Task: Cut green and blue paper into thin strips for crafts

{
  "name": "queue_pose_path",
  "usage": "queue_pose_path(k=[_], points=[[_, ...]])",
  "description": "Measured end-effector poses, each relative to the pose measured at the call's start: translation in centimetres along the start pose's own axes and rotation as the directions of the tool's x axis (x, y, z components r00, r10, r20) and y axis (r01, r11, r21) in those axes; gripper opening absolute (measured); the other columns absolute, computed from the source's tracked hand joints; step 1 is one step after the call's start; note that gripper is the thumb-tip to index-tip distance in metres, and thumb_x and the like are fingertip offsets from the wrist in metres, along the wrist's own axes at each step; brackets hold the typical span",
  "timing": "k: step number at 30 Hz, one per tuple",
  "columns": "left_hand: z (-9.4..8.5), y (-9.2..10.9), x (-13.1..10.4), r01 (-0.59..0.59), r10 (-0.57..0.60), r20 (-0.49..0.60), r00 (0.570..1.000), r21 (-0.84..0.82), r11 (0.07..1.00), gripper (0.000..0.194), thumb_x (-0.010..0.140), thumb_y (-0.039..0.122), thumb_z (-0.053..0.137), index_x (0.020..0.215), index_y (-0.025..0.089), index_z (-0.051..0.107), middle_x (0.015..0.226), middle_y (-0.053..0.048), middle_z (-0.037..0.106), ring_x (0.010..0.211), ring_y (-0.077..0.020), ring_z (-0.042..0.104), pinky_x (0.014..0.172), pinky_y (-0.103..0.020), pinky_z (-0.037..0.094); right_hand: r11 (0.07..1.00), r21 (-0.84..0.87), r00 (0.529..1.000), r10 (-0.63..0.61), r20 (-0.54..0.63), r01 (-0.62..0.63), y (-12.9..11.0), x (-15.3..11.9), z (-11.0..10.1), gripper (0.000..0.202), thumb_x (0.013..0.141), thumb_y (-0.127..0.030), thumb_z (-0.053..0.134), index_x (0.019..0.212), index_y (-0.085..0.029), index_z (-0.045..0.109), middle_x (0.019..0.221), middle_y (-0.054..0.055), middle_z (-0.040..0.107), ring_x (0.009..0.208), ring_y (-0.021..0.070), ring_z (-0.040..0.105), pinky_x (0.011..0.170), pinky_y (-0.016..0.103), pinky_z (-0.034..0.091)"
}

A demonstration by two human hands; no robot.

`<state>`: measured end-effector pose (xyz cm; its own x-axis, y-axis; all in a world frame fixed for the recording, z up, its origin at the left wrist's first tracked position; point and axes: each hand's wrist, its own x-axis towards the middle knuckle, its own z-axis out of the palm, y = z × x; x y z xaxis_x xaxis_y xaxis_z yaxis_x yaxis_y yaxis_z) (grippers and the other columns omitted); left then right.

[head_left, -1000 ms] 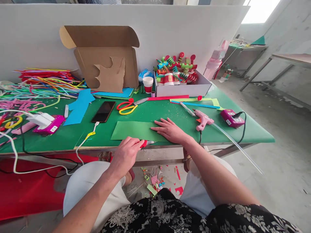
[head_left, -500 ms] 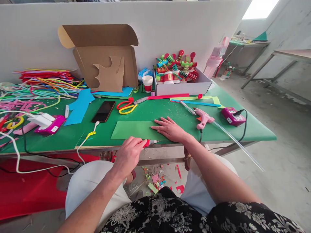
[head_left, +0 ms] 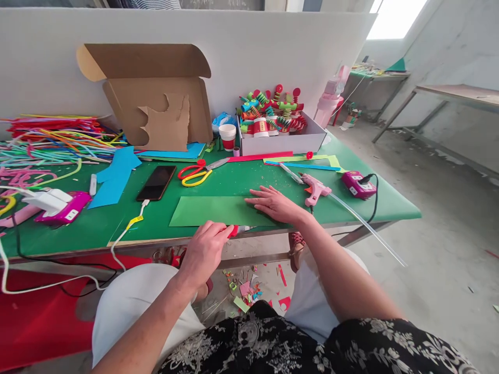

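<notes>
1. The left hand (head_left: 205, 252) is curled around a small red-handled cutter (head_left: 238, 229), whose tip lies at the near edge of a green paper sheet (head_left: 212, 211), right by the front lip of the worktop (head_left: 241, 182).
2. The right hand (head_left: 275, 204) lies flat with its fingers spread, pressing down on the right end of that sheet. The sheet itself lies flat near the front edge of the worktop, between the two hands.
3. Just right of the pressing hand lies a pink glue gun (head_left: 315, 188) with a clear glue stick (head_left: 366, 226) jutting out past the edge of the worktop. A pink charger block (head_left: 354, 184) sits just beyond it, with a black cable plugged in.
4. Behind the sheet lie red-and-yellow scissors (head_left: 197, 174) and a black phone (head_left: 156, 183) on a white cable.
5. Further back, a white box (head_left: 284, 142) holds a crowd of little paper-cup figures (head_left: 268, 111) in red, green and blue, standing upright and packed close. Beside the box stands a stack of paper cups (head_left: 227, 137).
6. At the back, a brown cardboard box (head_left: 152, 91) stands with its lid flap raised; what is inside I cannot tell.
7. Far left, a heap of coloured pipe cleaners (head_left: 50, 137) sprawls over the worktop, and a second pink block (head_left: 62, 213) sits near the front.
</notes>
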<state>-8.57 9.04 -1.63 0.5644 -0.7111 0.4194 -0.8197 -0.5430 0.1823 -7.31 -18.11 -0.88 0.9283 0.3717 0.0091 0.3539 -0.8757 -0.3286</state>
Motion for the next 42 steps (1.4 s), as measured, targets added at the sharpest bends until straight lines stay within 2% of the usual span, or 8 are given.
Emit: queue_pose_path(k=[4,9,15,22,36,42], points=[[0.3,0.3,0.1,-0.003,0.004,-0.016,1.000,0.006,1.000,0.032,0.095,0.012,0.042,0.115,0.017,0.067,0.100,-0.009,0.067,0.087,-0.0219,0.056,0.077,-0.038,0.052,0.998,-0.051,0.999,0.038,-0.003,-0.038,0.5,-1.0,0.2,0.043,0.105,-0.038,0.033,0.144,-0.036,0.049,0.158,0.000,0.035,0.148,0.0299,0.024,0.121,0.056,0.016],[0.9,1.1,0.7,-0.020,0.020,-0.032,0.999,0.022,1.000,0.030,0.095,0.012,0.043,0.115,0.015,0.066,0.101,-0.011,0.067,0.089,-0.0230,0.056,0.079,-0.038,0.052,0.995,-0.092,0.999,0.024,-0.035,-0.027,0.2,-1.1,0.8,0.044,0.105,-0.039,0.029,0.145,-0.036,0.047,0.158,0.000,0.036,0.147,0.0297,0.027,0.120,0.056,0.019],[0.8,1.4,0.8,-0.023,0.023,-0.013,1.000,0.039,0.999,0.030,0.094,0.010,0.045,0.114,0.016,0.067,0.100,-0.010,0.067,0.088,-0.0228,0.056,0.079,-0.038,0.051,0.993,-0.119,0.999,0.008,-0.046,-0.013,0.4,-1.1,1.0,0.043,0.105,-0.038,0.031,0.145,-0.036,0.047,0.157,0.000,0.038,0.147,0.0292,0.029,0.120,0.055,0.019],[1.1,2.2,1.3,-0.046,0.046,-0.016,0.999,0.034,0.998,0.030,0.094,0.010,0.045,0.115,0.013,0.066,0.099,-0.010,0.066,0.089,-0.0229,0.055,0.079,-0.037,0.051,0.993,-0.115,0.999,0.025,-0.029,-0.029,0.3,-1.0,0.9,0.043,0.105,-0.037,0.033,0.146,-0.035,0.047,0.158,0.001,0.036,0.147,0.0309,0.027,0.120,0.054,0.018],[1.6,2.9,1.5,-0.027,0.027,-0.003,1.000,-0.010,1.000,0.032,0.094,0.010,0.043,0.115,0.017,0.066,0.100,-0.010,0.066,0.091,-0.0230,0.056,0.083,-0.039,0.052,0.993,-0.121,0.999,0.007,-0.047,-0.013,0.3,-1.0,1.1,0.044,0.105,-0.038,0.031,0.146,-0.036,0.046,0.157,0.001,0.038,0.146,0.0301,0.029,0.120,0.055,0.019],[1.9,3.3,1.9,-0.041,0.042,0.013,0.999,-0.048,0.998,0.032,0.092,0.008,0.046,0.116,0.014,0.066,0.099,-0.011,0.066,0.090,-0.0234,0.056,0.082,-0.040,0.053,0.995,-0.096,0.999,0.022,-0.026,-0.025,0.8,-0.9,1.1,0.044,0.105,-0.038,0.030,0.146,-0.035,0.046,0.158,0.001,0.036,0.148,0.0305,0.026,0.120,0.055,0.018]])
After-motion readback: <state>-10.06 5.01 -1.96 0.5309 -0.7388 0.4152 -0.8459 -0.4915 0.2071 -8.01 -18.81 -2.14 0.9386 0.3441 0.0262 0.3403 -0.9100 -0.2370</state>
